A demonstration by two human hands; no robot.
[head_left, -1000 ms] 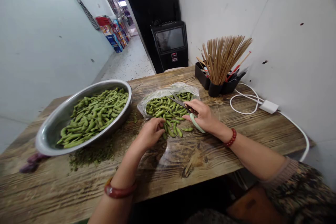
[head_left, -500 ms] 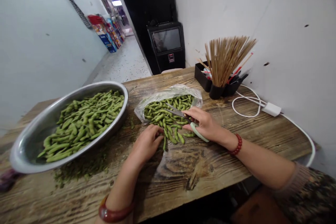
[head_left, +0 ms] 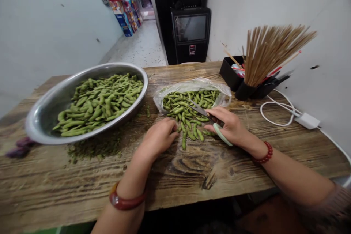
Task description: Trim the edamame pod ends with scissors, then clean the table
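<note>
My right hand [head_left: 226,124] grips scissors [head_left: 200,110] with pale green handles. Their blades are slightly apart and point over the pods, up and to the left. Green soybean pods [head_left: 192,97] fill a clear plastic bag [head_left: 178,88] lying on its side, and several loose pods [head_left: 189,131] spill from its mouth onto the table. Just left of this spill is my left hand [head_left: 159,137], its fingers curled together; what they hold, if anything, is hidden. A large metal basin [head_left: 41,126] at the left contains many more pods [head_left: 101,102].
Green trimmings [head_left: 94,150] are scattered below the basin on the wooden table [head_left: 181,190]. Purple objects [head_left: 20,147] lie at far left. A black holder [head_left: 230,73] with wooden skewers [head_left: 271,53] stands back right, near a white adapter [head_left: 307,120] and its cable.
The camera view has shifted, so basin, bag and skewers appear farther right and higher. My right hand still grips the scissors; my left hand stays curled beside the spilled pods.
</note>
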